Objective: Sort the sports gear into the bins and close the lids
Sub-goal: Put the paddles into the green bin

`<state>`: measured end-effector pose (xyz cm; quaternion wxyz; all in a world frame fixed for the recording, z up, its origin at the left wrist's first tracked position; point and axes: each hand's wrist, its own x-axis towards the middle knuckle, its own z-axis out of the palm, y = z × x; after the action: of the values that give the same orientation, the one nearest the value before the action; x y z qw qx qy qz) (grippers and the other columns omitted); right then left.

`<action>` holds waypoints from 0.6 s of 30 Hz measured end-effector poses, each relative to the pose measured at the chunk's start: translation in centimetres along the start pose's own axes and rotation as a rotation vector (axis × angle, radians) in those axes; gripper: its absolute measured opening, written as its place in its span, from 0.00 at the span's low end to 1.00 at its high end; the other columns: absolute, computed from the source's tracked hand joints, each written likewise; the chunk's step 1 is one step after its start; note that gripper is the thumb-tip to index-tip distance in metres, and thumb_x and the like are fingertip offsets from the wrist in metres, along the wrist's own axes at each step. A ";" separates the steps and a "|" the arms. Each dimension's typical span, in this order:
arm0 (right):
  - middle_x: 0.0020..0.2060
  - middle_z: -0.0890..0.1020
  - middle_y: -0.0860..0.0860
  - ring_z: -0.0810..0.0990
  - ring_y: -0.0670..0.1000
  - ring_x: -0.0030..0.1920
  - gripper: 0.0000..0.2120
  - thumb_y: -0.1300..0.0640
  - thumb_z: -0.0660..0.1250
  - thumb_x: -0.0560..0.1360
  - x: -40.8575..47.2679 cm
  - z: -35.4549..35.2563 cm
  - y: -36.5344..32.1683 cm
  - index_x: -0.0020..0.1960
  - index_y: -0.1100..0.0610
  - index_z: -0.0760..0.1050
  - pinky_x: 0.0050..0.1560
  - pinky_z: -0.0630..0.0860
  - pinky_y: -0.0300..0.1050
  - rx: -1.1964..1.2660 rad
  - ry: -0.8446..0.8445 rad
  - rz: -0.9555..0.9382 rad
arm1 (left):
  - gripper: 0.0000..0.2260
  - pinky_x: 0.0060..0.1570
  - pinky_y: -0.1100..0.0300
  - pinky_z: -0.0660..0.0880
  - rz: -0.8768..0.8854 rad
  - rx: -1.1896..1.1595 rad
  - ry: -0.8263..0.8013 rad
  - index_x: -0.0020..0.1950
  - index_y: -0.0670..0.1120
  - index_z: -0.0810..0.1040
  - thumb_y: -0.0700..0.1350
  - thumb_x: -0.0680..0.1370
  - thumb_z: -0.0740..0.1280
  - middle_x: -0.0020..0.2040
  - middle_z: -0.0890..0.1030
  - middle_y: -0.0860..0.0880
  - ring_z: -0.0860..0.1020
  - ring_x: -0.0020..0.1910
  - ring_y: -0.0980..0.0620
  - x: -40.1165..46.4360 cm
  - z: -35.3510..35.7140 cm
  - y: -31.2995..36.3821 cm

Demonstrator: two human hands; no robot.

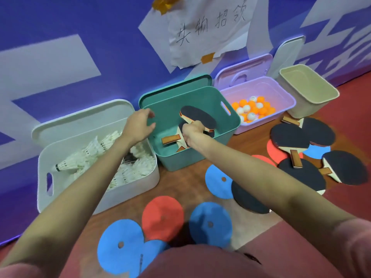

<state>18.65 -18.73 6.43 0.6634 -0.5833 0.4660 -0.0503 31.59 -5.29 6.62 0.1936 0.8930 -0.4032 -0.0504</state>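
Head view, floor: a brown wooden strip (180, 183) runs along the wall, with red flooring (353, 125) to the right and near the lower edge.
Head view, wall: purple with pale grey bands (50, 63); a handwritten paper notice (208, 31) is taped above the bins.
Bins: four stand in a row against the wall, lids propped behind them: white bin (96, 177) full of shuttlecocks (88, 153), green bin (200, 157), lilac bin (267, 121) with orange and white balls (253, 111), beige bin (309, 91).
Right hand (192, 134): fingers curled round the handle of a black paddle (198, 117), held over the green bin above another paddle (170, 139) lying inside.
Left hand (138, 125): at the green bin's left rim, fingers loosely bent, holding nothing.
Floor items: black paddles (289, 139) lie heaped at the right below the beige bin; blue discs (210, 223) and red discs (162, 217) lie in front of the bins.
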 end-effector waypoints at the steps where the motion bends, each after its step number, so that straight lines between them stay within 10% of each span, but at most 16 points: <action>1: 0.37 0.70 0.49 0.70 0.46 0.34 0.09 0.65 0.57 0.77 -0.2 0.1 0.0 0.41 0.54 0.67 0.21 0.71 0.31 -0.037 -0.066 -0.013 | 0.13 0.57 0.50 0.72 0.001 -0.029 0.022 0.58 0.40 0.77 0.41 0.74 0.68 0.56 0.79 0.41 0.76 0.56 0.41 -1.0 -0.4 -0.3; 6: 0.56 0.75 0.58 0.75 0.53 0.48 0.18 0.64 0.60 0.77 2.0 1.9 1.7 0.66 0.62 0.68 0.35 0.72 0.40 -0.153 0.050 -0.012 | 0.13 0.58 0.49 0.72 -0.043 -0.084 0.055 0.57 0.42 0.78 0.42 0.73 0.68 0.56 0.80 0.42 0.76 0.57 0.42 -4.7 -1.2 -1.3; 9: 0.58 0.76 0.59 0.77 0.57 0.54 0.21 0.62 0.65 0.75 3.8 3.6 2.2 0.66 0.67 0.67 0.44 0.73 0.44 -0.284 0.255 0.079 | 0.12 0.59 0.49 0.71 -0.072 -0.125 0.054 0.56 0.42 0.78 0.41 0.73 0.67 0.56 0.79 0.42 0.75 0.57 0.42 -6.2 -1.3 -1.3; 18: 0.46 0.76 0.57 0.79 0.60 0.50 0.13 0.65 0.64 0.67 7.2 4.2 3.5 0.51 0.61 0.76 0.49 0.80 0.52 -0.581 0.033 0.041 | 0.13 0.59 0.50 0.71 -0.104 -0.183 0.094 0.57 0.42 0.78 0.41 0.73 0.67 0.56 0.79 0.42 0.75 0.57 0.43 -7.9 -1.2 -0.6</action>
<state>23.84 -19.02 -0.96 0.4620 -0.7383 0.4832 0.0893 26.98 1.29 7.02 0.2900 0.8928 -0.3404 -0.0548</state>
